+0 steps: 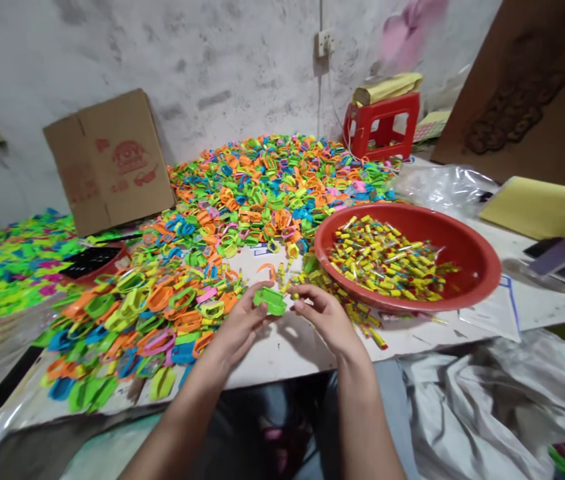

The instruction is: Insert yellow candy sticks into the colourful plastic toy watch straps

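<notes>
A green plastic piece (270,301) is held in my left hand (242,325), between the thumb and fingers, above the white tabletop (282,357). Close to its right, my right hand (323,320) has its thumb and forefinger brought together at a small yellow item (295,295), which is too small to make out well. Colourful plastic pieces (162,300) lie heaped to the left and behind my hands. To the right stands a red basin (482,267) with many small yellow wrapped pieces (387,260) in it.
A cardboard sheet (112,163) leans on the wall at the back left. A red stool (387,127) stands behind the heap. Yellow paper (542,207) and clear plastic (445,187) lie at the right. White cloth (502,407) hangs near the front edge.
</notes>
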Action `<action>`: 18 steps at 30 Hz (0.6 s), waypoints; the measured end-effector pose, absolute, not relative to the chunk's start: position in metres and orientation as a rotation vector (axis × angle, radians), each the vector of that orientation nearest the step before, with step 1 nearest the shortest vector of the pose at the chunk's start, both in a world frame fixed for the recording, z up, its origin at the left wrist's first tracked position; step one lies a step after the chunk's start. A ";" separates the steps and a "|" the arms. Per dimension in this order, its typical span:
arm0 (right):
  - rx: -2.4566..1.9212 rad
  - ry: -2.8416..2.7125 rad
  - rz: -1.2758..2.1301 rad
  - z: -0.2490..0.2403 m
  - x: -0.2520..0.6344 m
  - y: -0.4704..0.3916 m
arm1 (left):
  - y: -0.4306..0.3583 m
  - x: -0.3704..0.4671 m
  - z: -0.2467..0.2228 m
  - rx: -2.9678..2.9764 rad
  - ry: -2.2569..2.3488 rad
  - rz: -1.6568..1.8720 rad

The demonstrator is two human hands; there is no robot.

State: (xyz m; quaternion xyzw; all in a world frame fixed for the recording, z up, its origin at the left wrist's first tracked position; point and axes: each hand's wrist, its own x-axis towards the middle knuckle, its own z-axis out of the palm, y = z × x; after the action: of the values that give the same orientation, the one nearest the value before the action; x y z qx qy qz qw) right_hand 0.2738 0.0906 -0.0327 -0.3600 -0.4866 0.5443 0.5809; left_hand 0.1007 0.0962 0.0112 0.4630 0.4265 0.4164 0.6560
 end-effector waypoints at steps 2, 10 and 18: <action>-0.822 -1.144 1.183 -0.023 0.261 0.084 | 0.086 0.094 0.015 1.039 0.965 1.045; -0.611 -0.986 1.174 -0.004 0.216 0.064 | 0.063 0.068 0.030 1.211 1.106 1.177; -0.709 -1.362 1.058 -0.007 0.209 0.061 | 0.042 0.047 0.042 1.630 1.371 1.169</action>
State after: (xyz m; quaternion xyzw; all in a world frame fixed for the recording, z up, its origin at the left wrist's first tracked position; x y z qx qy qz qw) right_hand 0.2087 0.0614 -0.0067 -0.3054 -0.5864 0.4556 0.5961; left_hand 0.0471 0.0422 0.0421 0.6288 0.5288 0.4510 0.3486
